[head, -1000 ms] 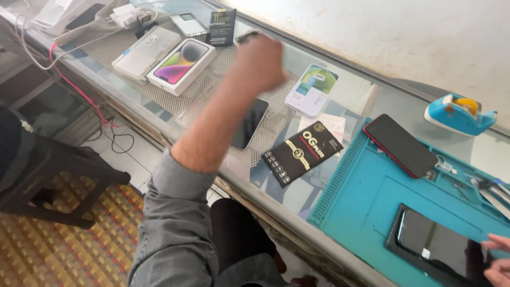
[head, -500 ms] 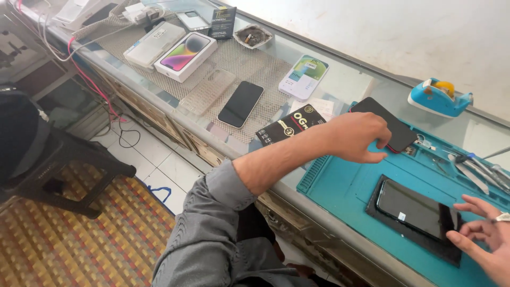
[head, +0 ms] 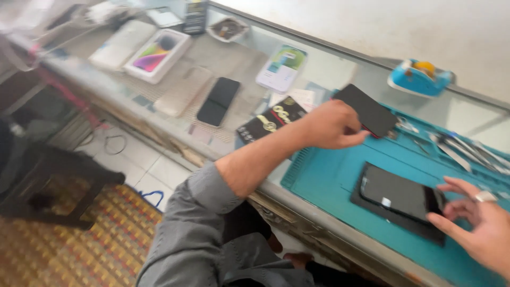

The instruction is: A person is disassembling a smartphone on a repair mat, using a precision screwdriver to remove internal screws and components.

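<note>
Two hands work over the teal repair mat (head: 329, 180). On the mat lies one dark phone (head: 399, 194), face up; the right hand (head: 478, 226), fingers spread, touches its edge, probably to steady it. Above the mat's far corner, the left hand (head: 330, 126) pinches one black phone (head: 370, 110), lifted and tilted.
</note>
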